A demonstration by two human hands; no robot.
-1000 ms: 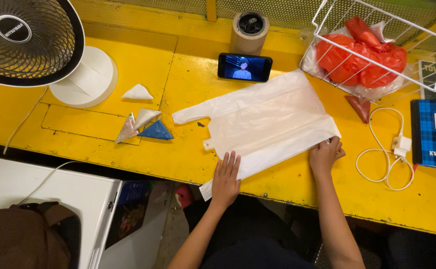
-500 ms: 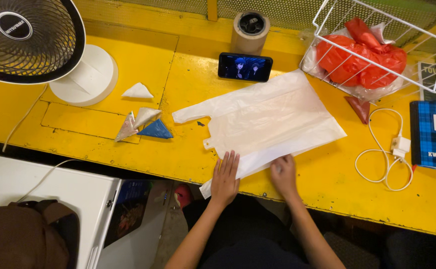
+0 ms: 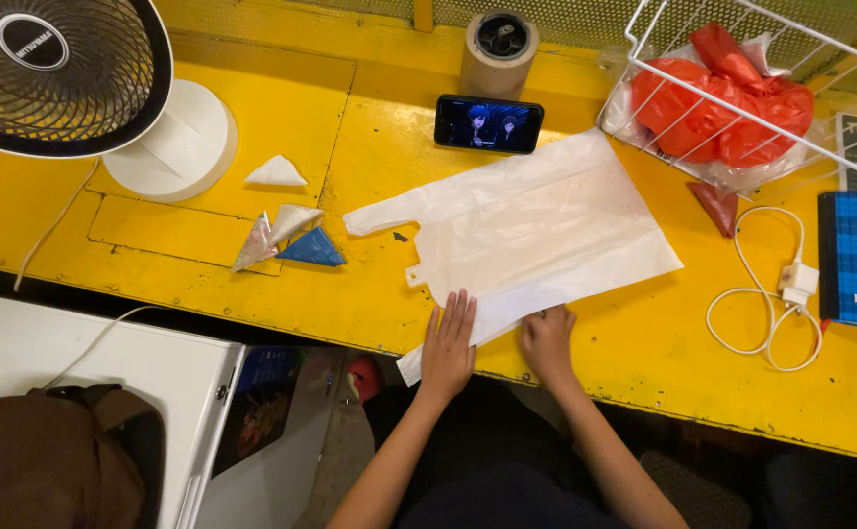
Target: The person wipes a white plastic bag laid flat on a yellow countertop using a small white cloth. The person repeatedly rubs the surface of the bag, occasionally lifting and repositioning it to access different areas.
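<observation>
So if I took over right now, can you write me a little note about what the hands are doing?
Left hand: flat, fingers spread, pressing the near edge of the white plastic bag.
Right hand: curled on the same folded edge, beside the left.
Bag: lies flat on the yellow table, handles pointing left, near long edge folded over.
Done: four small folded triangles lie to the left.
Left: this bag has only its first fold; more red and clear bags sit in the wire basket.

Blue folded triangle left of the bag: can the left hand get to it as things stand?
Probably yes. The left hand lies flat on the white plastic bag, holding nothing, and the blue folded triangle lies up and to its left on the yellow table with only bare surface between them.
</observation>
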